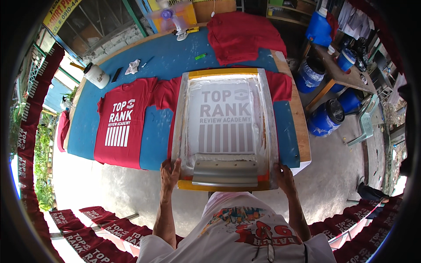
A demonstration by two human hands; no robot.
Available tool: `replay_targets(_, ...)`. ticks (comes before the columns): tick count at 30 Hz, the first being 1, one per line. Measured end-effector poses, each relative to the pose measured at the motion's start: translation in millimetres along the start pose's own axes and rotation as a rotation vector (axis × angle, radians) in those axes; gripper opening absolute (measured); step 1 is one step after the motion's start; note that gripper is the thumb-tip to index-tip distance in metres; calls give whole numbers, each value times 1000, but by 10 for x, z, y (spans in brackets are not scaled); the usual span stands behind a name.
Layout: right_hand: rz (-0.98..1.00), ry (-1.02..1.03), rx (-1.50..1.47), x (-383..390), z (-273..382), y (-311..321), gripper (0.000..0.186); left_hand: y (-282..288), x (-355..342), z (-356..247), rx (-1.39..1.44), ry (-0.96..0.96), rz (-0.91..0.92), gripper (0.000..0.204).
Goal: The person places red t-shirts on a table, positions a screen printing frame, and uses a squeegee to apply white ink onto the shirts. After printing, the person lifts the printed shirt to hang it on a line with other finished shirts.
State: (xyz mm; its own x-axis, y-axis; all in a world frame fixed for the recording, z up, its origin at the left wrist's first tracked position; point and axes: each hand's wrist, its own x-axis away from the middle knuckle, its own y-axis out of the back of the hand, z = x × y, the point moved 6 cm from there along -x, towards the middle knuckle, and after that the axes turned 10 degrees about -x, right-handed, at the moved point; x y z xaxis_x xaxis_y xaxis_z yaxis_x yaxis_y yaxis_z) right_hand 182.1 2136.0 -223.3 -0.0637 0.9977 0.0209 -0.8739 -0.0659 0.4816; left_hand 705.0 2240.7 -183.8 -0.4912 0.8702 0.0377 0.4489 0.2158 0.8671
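Observation:
A screen-printing frame with aluminum sides and yellow ends lies over a red shirt on the blue-topped table; pale stenciled lettering and stripes show through its mesh. A metal squeegee rests across the screen's near end. My left hand grips the frame's near left corner, thumb along its side, and my right hand holds the near right corner. Left of the frame lies a printed red shirt with white lettering and vertical stripes.
At the back sit piled red cloth, a white tub, phone and small fan. Rightward stand blue barrels, a wooden side table and a plastic chair. Printed red shirts hang around me.

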Motion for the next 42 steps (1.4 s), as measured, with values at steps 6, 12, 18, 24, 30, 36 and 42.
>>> replay_targets(6,43,-227,-136,36,69,19,41,91,71,-170,-37,-17,-10,53)
replay_targets(12,183,-18,-150,222,402,29,78,81,480,-1180,-139,-450,215,88)
replay_targets(18,332,222,-43,301,579,-66,116,-401,666,-1942,-185,-891,460,79)
replay_targets(24,326,179,-64,324,428,-77,126,-488,427,-2181,-374,-838,401,68)
replay_targets(30,341,71,-117,323,286,-110,126,-95,88,-2421,-185,-677,411,64)
replay_targets(36,351,0,-135,323,300,-100,125,-56,626,-2489,-287,-753,403,53)
replay_targets(42,343,-8,-121,322,305,-86,124,-409,945,-2398,-359,-737,404,52)
